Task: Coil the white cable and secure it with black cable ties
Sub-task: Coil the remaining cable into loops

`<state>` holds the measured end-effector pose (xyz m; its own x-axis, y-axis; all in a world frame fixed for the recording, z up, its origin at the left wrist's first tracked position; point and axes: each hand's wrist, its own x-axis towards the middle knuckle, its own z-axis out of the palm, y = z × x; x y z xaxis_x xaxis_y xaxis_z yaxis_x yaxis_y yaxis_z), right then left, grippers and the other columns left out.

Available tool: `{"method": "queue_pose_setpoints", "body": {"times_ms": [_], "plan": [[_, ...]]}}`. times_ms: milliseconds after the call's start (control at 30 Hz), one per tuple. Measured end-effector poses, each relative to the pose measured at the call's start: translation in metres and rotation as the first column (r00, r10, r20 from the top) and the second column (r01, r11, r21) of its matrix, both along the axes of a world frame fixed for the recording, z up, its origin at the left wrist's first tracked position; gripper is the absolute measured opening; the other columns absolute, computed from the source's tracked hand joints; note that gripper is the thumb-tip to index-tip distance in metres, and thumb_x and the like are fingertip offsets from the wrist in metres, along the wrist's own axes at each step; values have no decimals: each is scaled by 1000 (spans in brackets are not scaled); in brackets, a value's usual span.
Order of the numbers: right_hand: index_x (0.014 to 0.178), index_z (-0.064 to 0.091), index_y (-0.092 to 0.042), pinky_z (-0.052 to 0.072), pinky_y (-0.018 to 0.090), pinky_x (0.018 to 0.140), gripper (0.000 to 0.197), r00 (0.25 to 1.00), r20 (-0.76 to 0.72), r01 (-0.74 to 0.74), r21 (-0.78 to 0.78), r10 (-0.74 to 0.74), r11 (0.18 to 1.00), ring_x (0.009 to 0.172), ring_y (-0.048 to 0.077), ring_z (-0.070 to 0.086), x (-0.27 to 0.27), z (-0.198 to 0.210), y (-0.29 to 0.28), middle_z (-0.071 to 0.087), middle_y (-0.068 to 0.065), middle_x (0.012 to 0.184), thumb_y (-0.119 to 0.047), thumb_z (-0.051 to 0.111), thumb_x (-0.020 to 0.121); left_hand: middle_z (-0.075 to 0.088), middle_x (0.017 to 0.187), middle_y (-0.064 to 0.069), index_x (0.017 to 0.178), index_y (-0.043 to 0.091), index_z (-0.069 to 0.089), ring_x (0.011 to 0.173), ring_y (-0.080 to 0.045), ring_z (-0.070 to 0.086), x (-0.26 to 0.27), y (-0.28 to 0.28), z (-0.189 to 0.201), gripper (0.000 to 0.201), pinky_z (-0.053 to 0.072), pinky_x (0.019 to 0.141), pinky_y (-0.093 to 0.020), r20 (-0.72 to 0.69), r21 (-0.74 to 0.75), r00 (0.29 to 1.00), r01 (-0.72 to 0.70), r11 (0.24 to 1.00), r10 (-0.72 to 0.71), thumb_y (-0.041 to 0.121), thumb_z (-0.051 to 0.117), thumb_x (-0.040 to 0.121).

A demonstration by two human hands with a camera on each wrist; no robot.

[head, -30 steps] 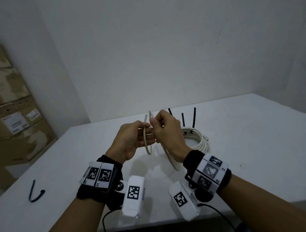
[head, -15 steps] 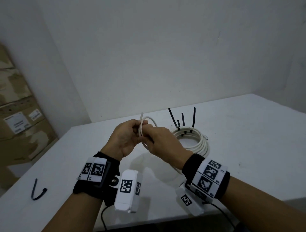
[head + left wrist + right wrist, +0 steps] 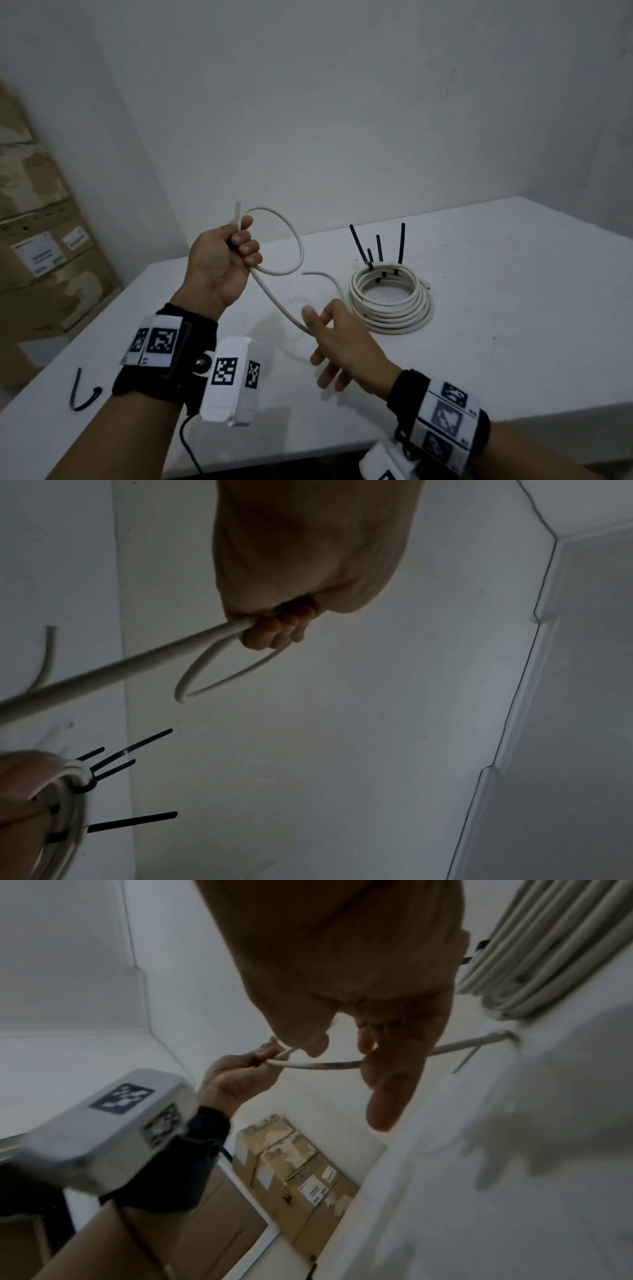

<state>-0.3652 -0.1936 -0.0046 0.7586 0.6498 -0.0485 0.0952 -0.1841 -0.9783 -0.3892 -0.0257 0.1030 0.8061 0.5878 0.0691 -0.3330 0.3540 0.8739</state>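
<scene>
The left hand [image 3: 222,263], raised at centre left of the head view, is gripping one loop of the white cable [image 3: 274,294], its cut end standing above the fist. The right hand [image 3: 337,337], lower centre and apart from the left, is letting the cable run between thumb and loosely spread fingers. A tied coil [image 3: 390,301] with black cable ties [image 3: 378,250] is lying on the table [image 3: 513,308], right of centre. A loose tie [image 3: 82,394] is lying at lower left.
</scene>
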Motion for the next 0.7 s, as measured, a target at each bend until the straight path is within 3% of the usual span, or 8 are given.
{"method": "queue_pose_setpoints", "body": {"times_ms": [100,133,200,300,400,567,700], "plan": [[104,39,-7,51,30,39,42,939,-330,154,158,-95,975,55,27,63,15,-14,13,54,17,90,-45,52,93,34,47,8,87,7,54,40,-6,31,-10,7,-2,26,27,38,-17,2,-20,1000,-4,1000,4,11,31,99],[104,42,-4,53,32,41,32,887,-445,236,203,-125,950,58,27,62,21,-17,19,52,17,88,-32,54,95,33,47,8,87,7,54,40,-6,31,-14,10,-2,26,26,37,-17,-4,-25,1000,-5,1000,5,10,31,99],[90,49,3,55,29,42,10,761,-639,368,286,-110,885,62,27,60,33,-21,33,51,17,79,-5,50,95,32,47,8,88,7,54,38,-6,30,-21,15,-4,25,24,36,-16,-30,-30,999,-13,999,12,10,31,99],[74,49,1,50,21,37,22,628,-776,480,325,-60,815,62,22,53,43,-16,49,50,15,72,11,39,92,32,45,7,87,5,54,35,-5,29,-35,25,-10,26,20,34,-16,-102,-38,995,-18,999,14,9,30,98],[80,51,-5,45,18,39,24,683,-729,427,352,-42,833,57,16,46,43,-6,61,48,9,68,8,36,93,31,45,7,87,4,53,34,-5,28,-50,34,-20,26,19,31,-16,-178,-80,983,25,996,-39,8,30,98],[105,62,-15,38,25,57,32,830,-557,273,392,-10,878,57,13,43,33,12,65,49,2,69,4,39,94,29,46,7,90,3,54,34,-5,27,-63,44,-32,26,17,30,-16,-245,-98,960,110,989,-132,10,30,98],[98,67,-17,35,25,56,35,895,-446,172,406,30,898,60,13,43,28,22,65,51,2,72,5,41,91,29,48,7,91,2,56,35,-5,27,-64,43,-36,27,17,30,-16,-295,-21,945,140,990,-140,12,33,98]]}}
